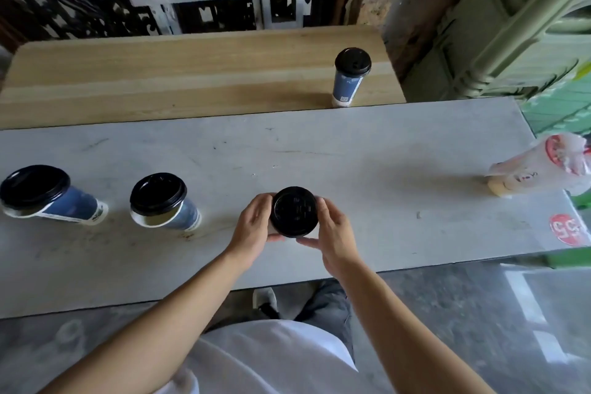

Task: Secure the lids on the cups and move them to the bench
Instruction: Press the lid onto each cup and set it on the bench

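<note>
A blue paper cup with a black lid (294,212) stands near the front middle of the grey table (367,176). My left hand (254,224) wraps its left side and my right hand (332,230) its right side, fingers at the lid's rim. To the left stand two more blue cups, one (163,201) close by and one (41,195) at the far left; their black lids sit loosely and tilted, showing the rims. A lidded blue cup (350,77) stands upright on the wooden bench (192,73) behind the table.
A plastic drink cup in a clear bag (540,169) stands at the table's right end. A red round sticker (567,229) lies near the right front corner. Dark carved panels and a green structure (511,25) rise behind the bench.
</note>
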`<state>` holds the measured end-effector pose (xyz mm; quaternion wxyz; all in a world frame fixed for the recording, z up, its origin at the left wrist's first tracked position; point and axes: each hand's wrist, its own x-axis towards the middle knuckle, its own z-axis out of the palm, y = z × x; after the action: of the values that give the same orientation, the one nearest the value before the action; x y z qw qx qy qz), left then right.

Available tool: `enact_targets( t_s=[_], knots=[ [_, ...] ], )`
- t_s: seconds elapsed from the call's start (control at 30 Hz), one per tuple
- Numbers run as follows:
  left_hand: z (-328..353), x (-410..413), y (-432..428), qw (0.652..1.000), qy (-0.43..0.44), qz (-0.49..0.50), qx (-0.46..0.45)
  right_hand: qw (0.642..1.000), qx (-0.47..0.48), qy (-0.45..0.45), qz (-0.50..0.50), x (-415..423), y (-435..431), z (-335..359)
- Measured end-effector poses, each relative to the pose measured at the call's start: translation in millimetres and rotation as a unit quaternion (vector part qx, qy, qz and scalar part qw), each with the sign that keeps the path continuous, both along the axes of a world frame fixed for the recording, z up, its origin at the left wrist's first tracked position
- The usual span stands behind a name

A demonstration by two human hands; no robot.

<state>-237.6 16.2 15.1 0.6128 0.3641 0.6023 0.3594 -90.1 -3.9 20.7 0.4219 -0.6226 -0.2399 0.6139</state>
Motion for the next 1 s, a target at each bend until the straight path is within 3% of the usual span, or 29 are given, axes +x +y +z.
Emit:
enact_targets(
  t_s=[0.27, 0.47, 0.57, 0.83, 1.0],
  knots=[
    [5.6, 3.3, 0.0, 0.999, 0.021, -0.032, 0.016, 0.999, -0.004, 0.038, -0.013, 1.1, 1.4, 2.0],
    [7.5, 7.3, -0.9, 0.997, -0.018, 0.051, -0.046, 0.991, -0.010, 0.124, -0.052, 8.5, -2.1, 4.6],
    [10.5, 11.7, -4.1, 0.994, -0.034, 0.075, -0.070, 0.993, 0.031, 0.104, -0.040, 4.8, -5.4, 3.5],
    [4.2, 2.2, 7.0, 0.995, 0.035, 0.021, -0.094, 0.996, -0.017, 0.082, -0.016, 9.2, 4.2, 5.5],
    [-2.1, 7.1, 12.3, 0.996, 0.084, 0.015, -0.029, 0.998, -0.014, 0.061, -0.020, 10.2, 9.8, 3.1]
  ],
)
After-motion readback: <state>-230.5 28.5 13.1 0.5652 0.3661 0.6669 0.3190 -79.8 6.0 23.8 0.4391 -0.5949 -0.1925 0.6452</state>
